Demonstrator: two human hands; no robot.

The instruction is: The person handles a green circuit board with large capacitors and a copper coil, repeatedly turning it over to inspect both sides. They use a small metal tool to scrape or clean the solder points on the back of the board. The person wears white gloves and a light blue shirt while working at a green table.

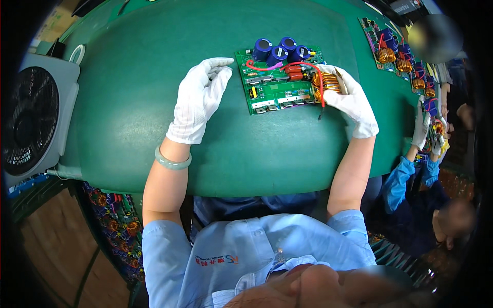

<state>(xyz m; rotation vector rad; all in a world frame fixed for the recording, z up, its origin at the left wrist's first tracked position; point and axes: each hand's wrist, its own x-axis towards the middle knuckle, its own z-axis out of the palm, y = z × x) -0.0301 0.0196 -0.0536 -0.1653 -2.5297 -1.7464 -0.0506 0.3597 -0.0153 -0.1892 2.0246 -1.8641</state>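
Right fingers (335, 99) grip the copper coil (328, 82), left fingers (215, 63) curl half-open, apparently empty, and between them the circuit board (280, 91) already carries capacitors (277, 54), one red wire (322, 97) seemingly left loose-ended.

Your surface (257, 159) is green and smooth with a soft sheen, its near edge curving in this view. Ahead of you, right of centre, lies one populated circuit board (275, 96). Further right, you've got more boards (386, 55) in a row.
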